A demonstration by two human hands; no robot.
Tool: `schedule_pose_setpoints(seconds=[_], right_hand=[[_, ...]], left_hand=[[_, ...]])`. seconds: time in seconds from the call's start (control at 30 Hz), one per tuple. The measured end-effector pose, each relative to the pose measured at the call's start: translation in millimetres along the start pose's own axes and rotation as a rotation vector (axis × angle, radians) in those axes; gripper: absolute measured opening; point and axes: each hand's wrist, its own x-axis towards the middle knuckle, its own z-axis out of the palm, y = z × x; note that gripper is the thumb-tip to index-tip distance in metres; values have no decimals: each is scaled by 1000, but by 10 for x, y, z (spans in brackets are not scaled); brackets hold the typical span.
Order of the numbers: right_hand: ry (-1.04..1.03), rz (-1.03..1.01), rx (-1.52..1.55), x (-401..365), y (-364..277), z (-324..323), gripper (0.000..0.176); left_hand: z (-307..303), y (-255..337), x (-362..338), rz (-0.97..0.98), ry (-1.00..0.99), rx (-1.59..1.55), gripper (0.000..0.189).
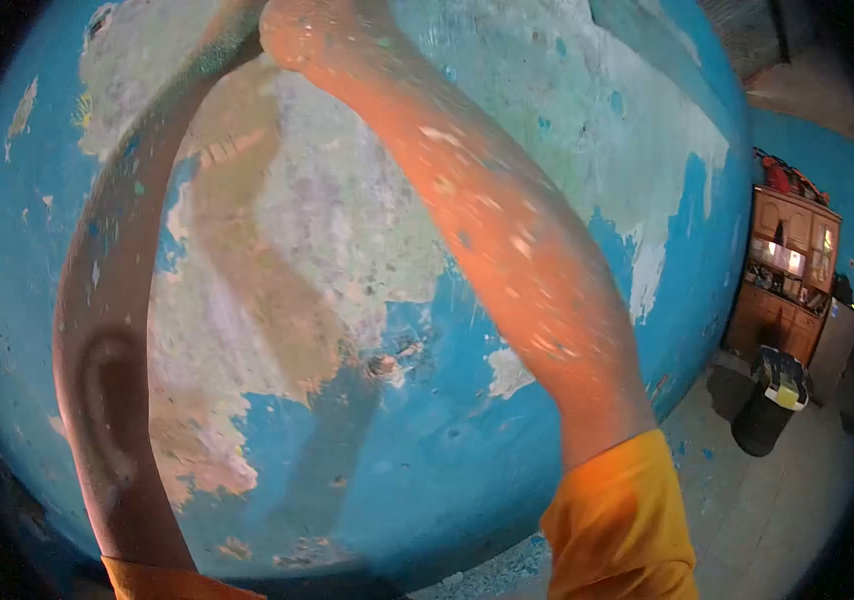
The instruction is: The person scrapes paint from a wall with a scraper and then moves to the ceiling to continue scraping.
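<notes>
Both my arms reach up against a blue wall with large bare patches where the paint (417, 440) is gone. My right hand (292, 35) shows only its heel and wrist at the top edge. My left hand (242, 22) meets it there, mostly cut off by the frame. The fingers of both hands lie outside the view, so whatever they hold or touch is hidden. Flecks of paint cover both forearms, and orange sleeves (622, 520) end below the elbows. The exposed grey-beige plaster (317, 150) spreads around and behind the arms.
Blue paint chips (502, 575) litter the floor along the wall's foot. At right stand a dark bucket (762, 420) with things on its top and a wooden cabinet (782, 270). Red items (785, 177) lie on the cabinet.
</notes>
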Motion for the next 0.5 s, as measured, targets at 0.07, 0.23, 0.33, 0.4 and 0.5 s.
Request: schedule_pose_setpoints(seconds=[0.07,0.23,0.33,0.4,0.5], right_hand=[[-212,6,1,-478,288,-512,28],[-196,-219,-851,224,1921,-272,29],[-138,-140,-642,387,2201,-410,32],[-119,-101,-485,414,2236,-377,34],[-71,-22,-409,50,2151,-551,32]], left_hand=[[304,441,-185,14,-12,-126,46],[1038,466,-544,-115,247,118,40],[1245,413,-614,26,215,294,42],[1279,499,-694,12,59,369,44],[1394,622,-656,54,165,406,43]])
